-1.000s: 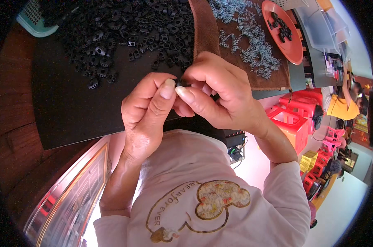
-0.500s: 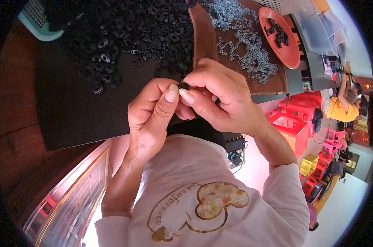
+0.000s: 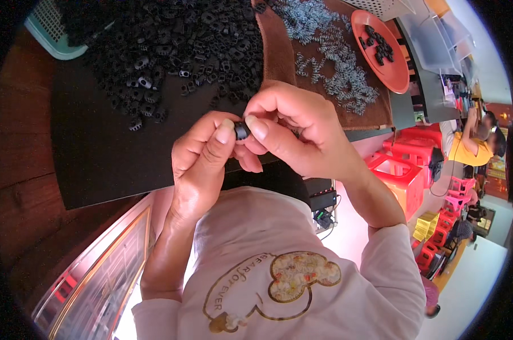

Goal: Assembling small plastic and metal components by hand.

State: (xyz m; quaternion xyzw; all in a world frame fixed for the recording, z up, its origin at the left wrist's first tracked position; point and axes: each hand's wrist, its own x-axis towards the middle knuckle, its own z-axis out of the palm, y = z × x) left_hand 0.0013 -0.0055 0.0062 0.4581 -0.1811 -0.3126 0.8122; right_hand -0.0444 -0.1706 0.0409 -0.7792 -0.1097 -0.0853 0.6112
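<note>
Between my fingertips is a small black plastic cord lock (image 3: 242, 131), held just past the table's near edge. My left hand (image 3: 205, 156) pinches its left side between thumb and forefinger. From the right, my right hand (image 3: 299, 133) closes on it with thumb and fingers; part of the cord lock is hidden by them. A large heap of black cord-lock parts (image 3: 177, 51) lies beyond my hands. To the right, many small metal springs (image 3: 347, 73) are spread over a brown cloth (image 3: 278, 48).
An orange-red plate (image 3: 395, 73) at the far right bears several black pieces. A pale green basket (image 3: 55, 39) stands far left, and clear plastic bins (image 3: 435, 42) are at the back right. Red stools (image 3: 401, 175) are beside the table; a person in yellow (image 3: 472, 153) sits farther off.
The cord lock has turned and shows more between my fingertips. My left hand has shifted slightly left and my thumbs are farther apart.
</note>
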